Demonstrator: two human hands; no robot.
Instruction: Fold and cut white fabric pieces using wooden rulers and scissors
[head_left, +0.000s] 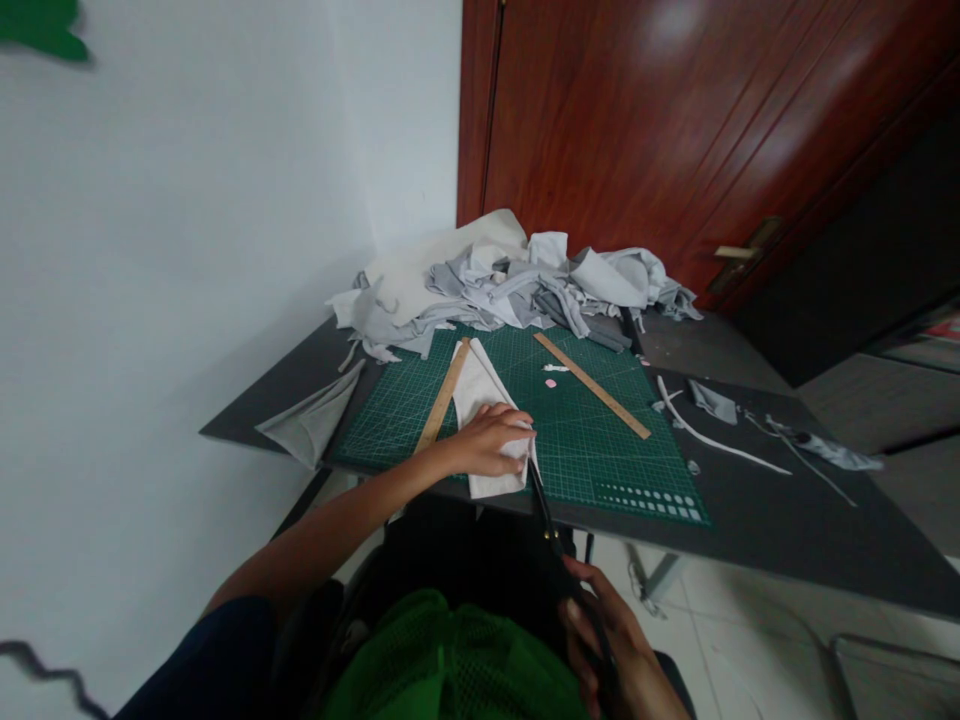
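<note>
My left hand (491,440) lies with curled fingers pressed on a folded white piece of fabric (480,395) on the green cutting mat (600,440). My right hand (611,645), low in the picture off the table's front edge, grips the handles of black scissors (547,520). The scissor blades reach up to the right edge of the white fabric just below my left fingers. A wooden ruler (444,398) lies along the fabric's left side. A second wooden ruler (592,385) lies diagonally on the mat to the right.
A heap of grey and white fabric scraps (510,285) fills the back of the dark table (787,510). A folded grey piece (311,425) hangs at the left edge. Thin strips and offcuts (720,435) lie right of the mat. A red-brown door (675,130) stands behind.
</note>
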